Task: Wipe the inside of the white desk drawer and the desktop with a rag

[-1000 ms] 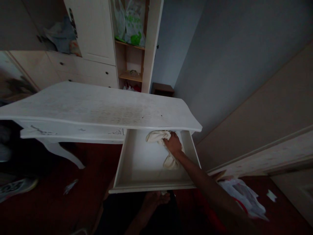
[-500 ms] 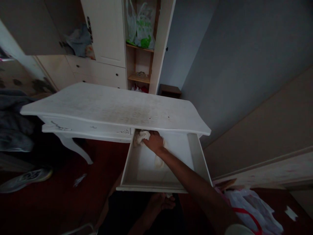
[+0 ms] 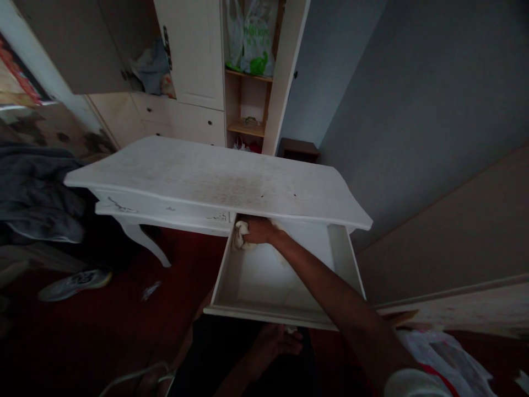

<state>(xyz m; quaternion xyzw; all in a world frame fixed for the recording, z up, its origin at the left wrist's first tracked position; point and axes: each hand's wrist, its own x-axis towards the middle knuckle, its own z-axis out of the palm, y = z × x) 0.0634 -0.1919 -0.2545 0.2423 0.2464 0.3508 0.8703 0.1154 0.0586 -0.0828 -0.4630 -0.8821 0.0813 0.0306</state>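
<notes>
My right hand [image 3: 261, 230] reaches into the pulled-out drawer [image 3: 268, 316] and is closed on a crumpled cream cloth [image 3: 241, 234]. The cloth presses into the drawer's back left corner; my fingertips are partly hidden by it and by the tabletop edge. Below the drawer front, above my dark-clad lap, my left hand [image 3: 278, 343] rests with its fingers loosely stretched out. A small whitish thing [image 3: 291, 330], perhaps the drawer's knob, shows beside its fingers. The drawer belongs to a white desk [image 3: 198, 165] with dark smudges on its top.
An open wardrobe [image 3: 198, 82] with plastic bags [image 3: 258, 44] on a shelf stands behind the desk. Grey clothing [image 3: 37, 187] hangs at the left, above a sneaker [image 3: 76, 284] on the red floor. At lower right lies a white plastic bag [image 3: 446, 358]. A wall runs along the right.
The view has swung a little left. My right hand has pushed the cloth deeper into the drawer's back left corner. My left hand stays below the drawer front.
</notes>
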